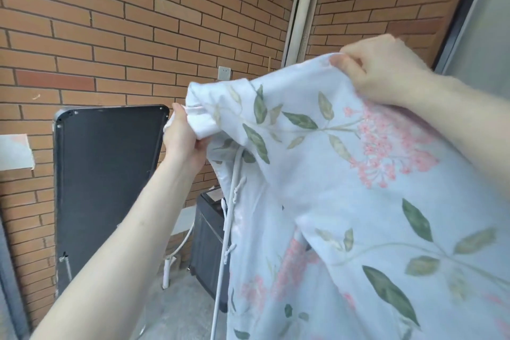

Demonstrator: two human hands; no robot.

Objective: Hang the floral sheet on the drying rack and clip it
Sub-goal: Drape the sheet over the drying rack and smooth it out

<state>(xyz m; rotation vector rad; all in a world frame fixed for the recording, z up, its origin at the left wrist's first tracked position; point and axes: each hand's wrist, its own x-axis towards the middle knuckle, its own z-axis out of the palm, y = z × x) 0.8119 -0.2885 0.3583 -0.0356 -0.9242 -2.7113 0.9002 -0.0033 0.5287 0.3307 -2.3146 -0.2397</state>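
Note:
The floral sheet (331,174), pale blue-white with green leaves and pink blossoms, fills the right half of the view and drapes downward. My left hand (183,138) grips a bunched fold of its upper left edge. My right hand (383,69) pinches the top edge higher up at the right. A white upright of the drying rack (225,243), with small hooks along it, shows below the left fold; the sheet hides the rest of the rack. No clip is in sight.
A brick wall (138,22) stands close behind. A dark upright panel (107,188) leans against it at the left. A dark ribbed bin (207,246) sits on the concrete floor (176,312) behind the rack. A white pipe (306,3) and a window frame (469,22) are at right.

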